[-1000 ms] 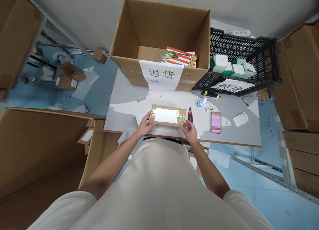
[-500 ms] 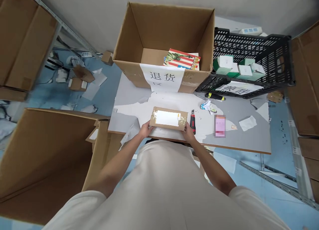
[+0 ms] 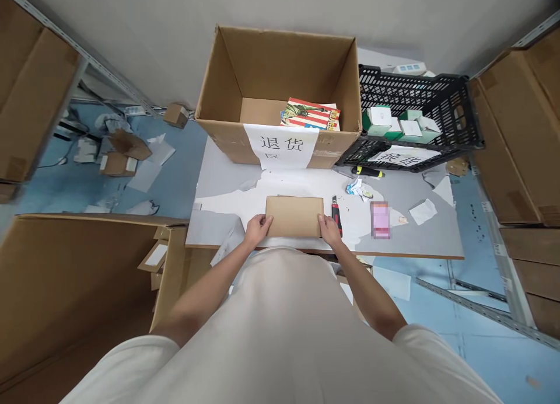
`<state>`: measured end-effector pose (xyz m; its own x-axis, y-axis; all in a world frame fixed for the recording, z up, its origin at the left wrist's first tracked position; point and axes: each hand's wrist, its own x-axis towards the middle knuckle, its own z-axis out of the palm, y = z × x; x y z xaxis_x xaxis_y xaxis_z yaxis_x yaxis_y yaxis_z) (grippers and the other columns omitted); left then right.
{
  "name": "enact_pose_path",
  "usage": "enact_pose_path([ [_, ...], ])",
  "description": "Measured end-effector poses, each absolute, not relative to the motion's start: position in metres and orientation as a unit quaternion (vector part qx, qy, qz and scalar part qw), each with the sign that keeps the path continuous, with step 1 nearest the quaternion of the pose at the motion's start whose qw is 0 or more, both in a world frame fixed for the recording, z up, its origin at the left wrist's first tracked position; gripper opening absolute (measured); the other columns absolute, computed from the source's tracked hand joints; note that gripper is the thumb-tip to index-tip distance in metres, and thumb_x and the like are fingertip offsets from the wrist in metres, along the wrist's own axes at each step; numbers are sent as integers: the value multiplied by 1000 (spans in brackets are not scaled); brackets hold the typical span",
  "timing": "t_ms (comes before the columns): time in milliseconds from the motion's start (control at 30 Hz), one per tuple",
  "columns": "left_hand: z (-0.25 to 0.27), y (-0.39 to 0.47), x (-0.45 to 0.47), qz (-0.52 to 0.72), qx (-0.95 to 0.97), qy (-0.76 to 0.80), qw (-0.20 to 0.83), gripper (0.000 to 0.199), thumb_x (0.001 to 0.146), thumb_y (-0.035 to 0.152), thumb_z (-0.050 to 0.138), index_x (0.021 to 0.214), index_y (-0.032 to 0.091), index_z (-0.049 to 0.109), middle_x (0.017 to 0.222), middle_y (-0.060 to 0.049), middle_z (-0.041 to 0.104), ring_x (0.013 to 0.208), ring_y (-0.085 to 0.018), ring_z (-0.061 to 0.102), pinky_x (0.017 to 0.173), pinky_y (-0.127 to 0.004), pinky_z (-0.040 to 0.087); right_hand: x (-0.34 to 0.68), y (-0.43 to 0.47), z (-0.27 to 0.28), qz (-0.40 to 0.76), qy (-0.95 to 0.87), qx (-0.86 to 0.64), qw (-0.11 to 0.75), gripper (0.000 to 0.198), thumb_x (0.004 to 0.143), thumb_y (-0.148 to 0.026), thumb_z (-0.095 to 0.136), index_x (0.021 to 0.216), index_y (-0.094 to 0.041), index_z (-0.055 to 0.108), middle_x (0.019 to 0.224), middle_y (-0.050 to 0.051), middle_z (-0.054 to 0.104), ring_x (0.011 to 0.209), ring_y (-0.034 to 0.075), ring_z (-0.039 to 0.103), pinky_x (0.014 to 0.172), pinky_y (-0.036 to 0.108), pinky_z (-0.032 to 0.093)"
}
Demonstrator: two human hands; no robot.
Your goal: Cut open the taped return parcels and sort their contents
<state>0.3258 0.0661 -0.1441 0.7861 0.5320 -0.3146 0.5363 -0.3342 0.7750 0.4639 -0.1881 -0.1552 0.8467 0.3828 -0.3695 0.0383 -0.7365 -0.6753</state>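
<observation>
A small brown cardboard box (image 3: 294, 216) is held between my two hands over the front part of the table (image 3: 420, 243). Its plain side faces up, with no label showing. My left hand (image 3: 258, 229) grips the box's left end, thumb on top. At the right end, my right hand (image 3: 329, 229) is closed on it in the same way. Just right of that hand lies a red and black utility knife (image 3: 336, 212). Fingers under the box are hidden.
Behind stands a large open carton (image 3: 223, 132) with colourful booklets (image 3: 310, 113) inside. A black crate (image 3: 455, 109) holding green-white boxes adjoins it. Crumpled paper (image 3: 359, 188), a yellow-black tool (image 3: 367, 171) and a blurred pink item (image 3: 380, 220) lie rightward. Another big carton (image 3: 87, 275) stands left.
The box has been turned over: its white label and shiny tape faced up before, and a bare cardboard side faces up now. Both hands still hold its ends. The camera view has shifted.
</observation>
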Motion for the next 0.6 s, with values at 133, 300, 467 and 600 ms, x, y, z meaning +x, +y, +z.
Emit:
enact_pose_path([
  [133,-157,66,328,-9,787,350,509,43,78,58,54,78,16,67,71,-6,65,75,-22,60,76,-35,48,474,-182,-161,277,-107,-884,361,55,92,-57,33,106,-16,68,102,14,66,99,27,60,91,40,45],
  [300,-177,71,313,-10,728,373,575,48,83,52,44,101,14,66,99,-12,71,89,-22,66,80,-37,52,472,-202,-169,282,-97,-873,386,49,92,-49,36,119,-18,63,113,11,67,98,24,64,91,42,48],
  [467,-188,71,285,-34,695,365,618,61,60,39,72,115,14,63,120,-16,65,107,-27,64,94,-43,48,450,-225,-182,296,-92,-852,421,58,80,-26,51,137,-16,46,134,15,54,99,21,64,92,40,50],
  [600,-192,63,281,-58,682,317,656,76,54,43,78,122,15,59,127,-14,62,120,-29,56,105,-45,40,435,-219,-184,312,-142,-825,449,75,71,-20,60,142,-22,38,140,12,48,115,24,56,97,42,47],
])
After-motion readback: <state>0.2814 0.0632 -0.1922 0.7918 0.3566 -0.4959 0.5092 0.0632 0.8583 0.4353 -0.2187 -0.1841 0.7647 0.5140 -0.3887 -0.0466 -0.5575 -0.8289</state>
